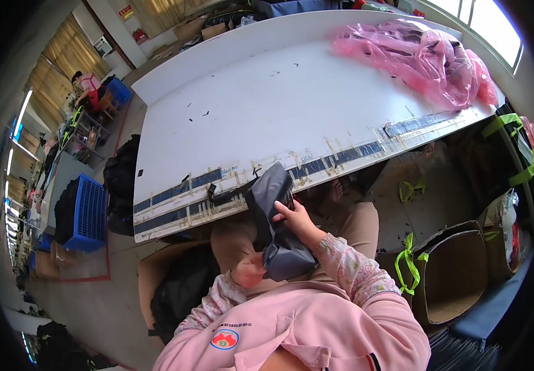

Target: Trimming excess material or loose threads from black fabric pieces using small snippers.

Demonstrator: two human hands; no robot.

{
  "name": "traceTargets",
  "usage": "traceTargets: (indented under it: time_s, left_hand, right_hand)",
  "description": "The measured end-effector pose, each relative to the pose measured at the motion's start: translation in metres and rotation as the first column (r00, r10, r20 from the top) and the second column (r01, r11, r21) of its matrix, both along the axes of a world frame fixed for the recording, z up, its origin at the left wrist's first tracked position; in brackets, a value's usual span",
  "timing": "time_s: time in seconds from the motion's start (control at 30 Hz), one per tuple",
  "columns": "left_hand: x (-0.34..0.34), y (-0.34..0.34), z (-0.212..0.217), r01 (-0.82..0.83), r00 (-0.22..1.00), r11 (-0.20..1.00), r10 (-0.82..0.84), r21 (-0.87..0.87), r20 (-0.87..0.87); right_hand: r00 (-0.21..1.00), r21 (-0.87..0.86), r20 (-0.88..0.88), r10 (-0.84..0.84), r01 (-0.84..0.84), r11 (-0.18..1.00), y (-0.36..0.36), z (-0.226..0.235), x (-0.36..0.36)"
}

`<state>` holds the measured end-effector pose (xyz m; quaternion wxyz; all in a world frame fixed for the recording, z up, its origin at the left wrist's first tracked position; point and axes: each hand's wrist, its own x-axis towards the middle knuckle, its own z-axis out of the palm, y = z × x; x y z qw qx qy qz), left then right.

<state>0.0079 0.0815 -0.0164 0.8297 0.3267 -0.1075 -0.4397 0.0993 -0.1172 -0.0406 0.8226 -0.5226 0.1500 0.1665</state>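
A dark grey, smooth fabric piece (pixel 285 256), long and folded, lies across my lap with its upper end resting against the white table's front edge. My left hand (pixel 248 270) is closed on its lower left edge. Farther up, my right hand (pixel 298 221) grips the right side of the fabric, thumb and fingers pressed onto it. Some of the right fingers are hidden behind the fold. Beside the upper end, a short black strap (pixel 227 196) sits on the table edge.
The white table (pixel 230 117) carries taped dark strips along its front and a few black scraps. A crumpled pink plastic bag (pixel 418 59) fills its far right. Cardboard boxes (pixel 456 272) stand at my right. A blue crate (pixel 87 213) is at left, with another person (pixel 87 89) seated beyond.
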Motion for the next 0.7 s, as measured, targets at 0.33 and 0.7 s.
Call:
traceTargets:
  time_s: [0.33,0.7]
  left_hand:
    - [-0.009,0.023,-0.034,0.138,0.843,0.845,-0.374,0.517,0.386]
    - [0.081,0.001,0.073,-0.648,0.51,0.722,0.174,0.243,0.843]
  right_hand:
    - [0.868,-0.071,0.465,-0.172,0.23,0.971,-0.028,0.08,0.002]
    - [0.751,-0.118,0.654,0.095,-0.023,0.993,-0.068,0.176,-0.028]
